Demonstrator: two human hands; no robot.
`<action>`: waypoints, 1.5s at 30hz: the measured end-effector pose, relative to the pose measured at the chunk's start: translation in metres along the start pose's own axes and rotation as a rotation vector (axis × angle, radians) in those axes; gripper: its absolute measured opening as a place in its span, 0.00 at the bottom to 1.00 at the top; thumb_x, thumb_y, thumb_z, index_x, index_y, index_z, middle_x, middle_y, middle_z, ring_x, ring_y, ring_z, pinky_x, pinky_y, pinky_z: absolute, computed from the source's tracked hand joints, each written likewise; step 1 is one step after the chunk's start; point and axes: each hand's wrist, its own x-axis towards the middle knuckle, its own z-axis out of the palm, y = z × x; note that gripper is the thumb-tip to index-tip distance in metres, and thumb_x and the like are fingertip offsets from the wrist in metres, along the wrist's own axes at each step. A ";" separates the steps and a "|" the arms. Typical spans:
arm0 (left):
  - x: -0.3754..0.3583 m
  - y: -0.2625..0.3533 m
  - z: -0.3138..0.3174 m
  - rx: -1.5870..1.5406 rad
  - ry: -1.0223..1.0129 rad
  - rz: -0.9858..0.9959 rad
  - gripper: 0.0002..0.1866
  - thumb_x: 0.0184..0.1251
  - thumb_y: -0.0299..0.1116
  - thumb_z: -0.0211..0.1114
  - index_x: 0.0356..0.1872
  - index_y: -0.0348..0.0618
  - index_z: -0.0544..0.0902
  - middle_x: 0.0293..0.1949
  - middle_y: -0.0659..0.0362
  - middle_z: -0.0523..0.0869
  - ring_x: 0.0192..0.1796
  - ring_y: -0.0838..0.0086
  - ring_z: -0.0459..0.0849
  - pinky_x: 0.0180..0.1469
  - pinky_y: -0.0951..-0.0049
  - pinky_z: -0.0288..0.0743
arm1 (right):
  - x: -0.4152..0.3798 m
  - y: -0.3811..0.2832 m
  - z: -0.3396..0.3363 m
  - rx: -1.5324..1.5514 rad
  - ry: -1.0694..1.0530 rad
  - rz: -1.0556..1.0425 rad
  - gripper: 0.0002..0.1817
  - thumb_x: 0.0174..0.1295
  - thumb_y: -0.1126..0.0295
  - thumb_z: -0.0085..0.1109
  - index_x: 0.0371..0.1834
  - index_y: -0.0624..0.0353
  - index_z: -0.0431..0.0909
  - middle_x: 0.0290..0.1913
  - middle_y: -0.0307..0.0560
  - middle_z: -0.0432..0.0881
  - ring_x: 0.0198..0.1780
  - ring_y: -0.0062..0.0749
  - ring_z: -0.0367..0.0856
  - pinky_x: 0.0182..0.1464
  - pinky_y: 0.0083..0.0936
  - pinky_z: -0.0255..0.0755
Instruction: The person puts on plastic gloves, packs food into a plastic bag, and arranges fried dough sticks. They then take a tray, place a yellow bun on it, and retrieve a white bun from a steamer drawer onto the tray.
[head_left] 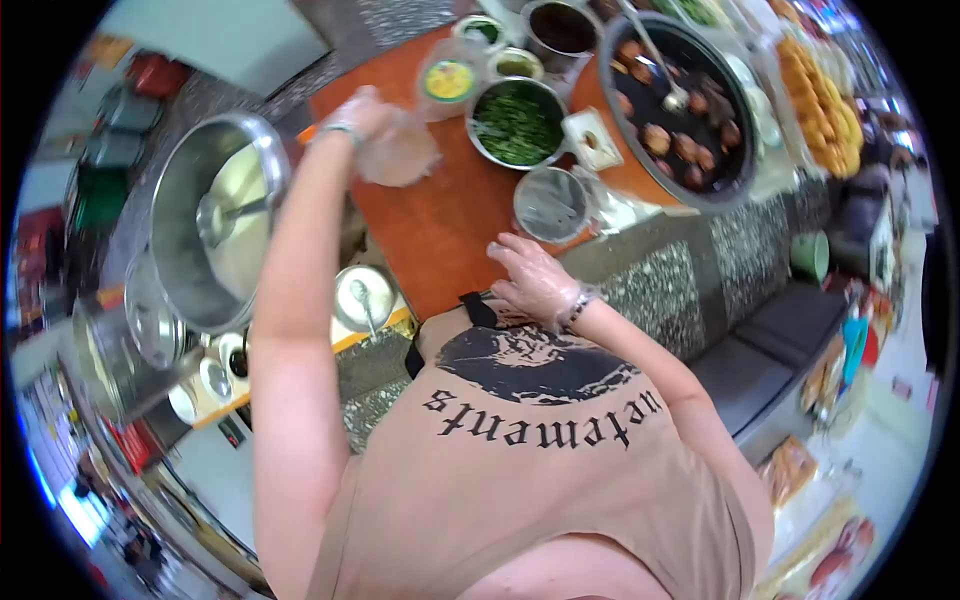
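Observation:
My left hand (362, 117), in a clear plastic glove, reaches out over the far left of the orange-brown board (440, 235). Its fingers are closed on a clear plastic bowl (398, 155), somewhat blurred. My right hand (535, 283), also gloved, hovers at the board's near edge by my shirt, fingers apart and holding nothing. Just beyond it stands a clear plastic tub (552, 207). Farther back are a metal bowl of chopped green herbs (516, 122) and a clear container with a yellow-green label (449, 80).
At left, a tall metal pot (165, 240) holds pale liquid and a ladle (215, 220). A metal dish (364, 298) with a spoon sits below it. At right, a black pot (735, 190) contains brown round pieces in dark liquid. Fried dough sticks (820, 105) lie beyond.

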 end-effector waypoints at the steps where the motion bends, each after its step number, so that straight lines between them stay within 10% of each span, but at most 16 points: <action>1: 0.028 -0.012 0.002 0.039 0.024 0.019 0.31 0.60 0.36 0.57 0.66 0.40 0.66 0.61 0.46 0.75 0.66 0.58 0.71 0.62 0.61 0.67 | -0.003 0.003 0.000 0.004 0.027 0.050 0.27 0.56 0.64 0.57 0.59 0.62 0.68 0.65 0.63 0.65 0.66 0.56 0.63 0.67 0.40 0.61; 9: 0.088 -0.034 -0.022 0.216 -0.007 0.127 0.11 0.56 0.28 0.54 0.39 0.37 0.78 0.29 0.56 0.81 0.32 0.71 0.80 0.35 0.67 0.74 | -0.019 0.014 0.001 0.104 0.161 0.050 0.21 0.53 0.65 0.56 0.50 0.63 0.71 0.52 0.56 0.71 0.56 0.52 0.71 0.58 0.42 0.67; 18: 0.081 -0.042 -0.015 0.310 0.108 0.189 0.17 0.56 0.32 0.59 0.46 0.35 0.78 0.34 0.50 0.84 0.40 0.61 0.83 0.46 0.64 0.75 | -0.080 0.087 -0.015 0.110 0.150 0.270 0.23 0.55 0.63 0.56 0.52 0.63 0.72 0.53 0.58 0.73 0.57 0.51 0.72 0.60 0.40 0.67; 21: 0.035 -0.019 -0.001 0.428 0.312 0.131 0.25 0.57 0.36 0.62 0.55 0.34 0.75 0.48 0.44 0.82 0.52 0.55 0.80 0.57 0.60 0.71 | -0.100 0.108 -0.026 0.116 0.172 0.324 0.23 0.57 0.62 0.56 0.53 0.62 0.72 0.53 0.57 0.74 0.56 0.51 0.73 0.59 0.40 0.68; 25: -0.015 -0.023 0.046 0.186 0.826 0.588 0.32 0.60 0.35 0.62 0.65 0.34 0.65 0.63 0.40 0.68 0.65 0.49 0.67 0.68 0.59 0.59 | -0.099 0.156 -0.035 0.283 0.475 0.393 0.24 0.55 0.64 0.57 0.55 0.63 0.73 0.52 0.62 0.78 0.55 0.52 0.76 0.59 0.37 0.69; 29: -0.100 0.029 0.134 -0.251 0.464 0.551 0.33 0.58 0.37 0.64 0.64 0.35 0.65 0.63 0.44 0.67 0.66 0.54 0.65 0.69 0.59 0.57 | -0.049 0.258 0.011 0.447 0.650 0.715 0.18 0.58 0.67 0.55 0.52 0.60 0.75 0.47 0.55 0.81 0.44 0.41 0.82 0.49 0.33 0.75; 30: -0.113 0.039 0.157 -0.210 0.434 0.644 0.34 0.58 0.39 0.64 0.65 0.35 0.66 0.63 0.46 0.68 0.66 0.55 0.66 0.69 0.59 0.57 | -0.014 0.368 0.105 -0.177 0.745 0.442 0.18 0.61 0.67 0.51 0.55 0.56 0.75 0.47 0.54 0.81 0.39 0.39 0.82 0.44 0.33 0.77; 31: -0.135 0.058 0.174 -0.215 0.335 0.593 0.34 0.58 0.39 0.65 0.64 0.36 0.66 0.62 0.46 0.69 0.64 0.56 0.68 0.67 0.60 0.62 | -0.004 0.353 0.097 -0.182 0.758 0.410 0.18 0.61 0.67 0.51 0.55 0.56 0.75 0.47 0.54 0.81 0.39 0.39 0.82 0.44 0.33 0.77; 33: -0.153 0.078 0.213 -0.310 0.229 0.614 0.33 0.56 0.36 0.66 0.63 0.37 0.67 0.59 0.48 0.70 0.59 0.57 0.72 0.59 0.64 0.71 | 0.010 0.285 0.049 0.753 0.841 0.689 0.17 0.62 0.64 0.48 0.53 0.55 0.76 0.48 0.56 0.80 0.41 0.45 0.82 0.47 0.36 0.76; 36: -0.154 0.081 0.267 -0.410 0.144 0.589 0.30 0.58 0.30 0.66 0.62 0.39 0.68 0.59 0.52 0.69 0.56 0.63 0.76 0.57 0.66 0.75 | -0.015 0.212 -0.043 -0.124 0.216 0.457 0.15 0.61 0.62 0.50 0.48 0.55 0.77 0.48 0.55 0.80 0.42 0.47 0.81 0.47 0.38 0.75; 40: -0.159 0.100 0.277 -0.455 0.103 0.628 0.27 0.58 0.33 0.67 0.58 0.36 0.71 0.57 0.50 0.71 0.56 0.57 0.78 0.58 0.64 0.73 | -0.042 0.248 -0.027 -0.142 0.204 0.512 0.15 0.56 0.63 0.55 0.43 0.59 0.80 0.42 0.59 0.80 0.44 0.55 0.79 0.48 0.43 0.74; 42: -0.156 0.115 0.268 -0.368 0.073 0.764 0.29 0.56 0.35 0.69 0.59 0.38 0.71 0.57 0.47 0.72 0.55 0.54 0.78 0.58 0.63 0.73 | -0.086 0.234 -0.038 0.060 0.579 0.317 0.08 0.55 0.65 0.57 0.31 0.59 0.79 0.34 0.56 0.78 0.36 0.53 0.78 0.40 0.44 0.73; 45: -0.177 0.178 0.237 -0.254 0.085 1.098 0.34 0.53 0.38 0.71 0.61 0.40 0.70 0.55 0.44 0.75 0.54 0.51 0.77 0.58 0.61 0.72 | -0.136 0.198 -0.071 0.103 0.222 -0.042 0.08 0.56 0.67 0.57 0.27 0.60 0.74 0.31 0.54 0.78 0.31 0.51 0.76 0.37 0.40 0.72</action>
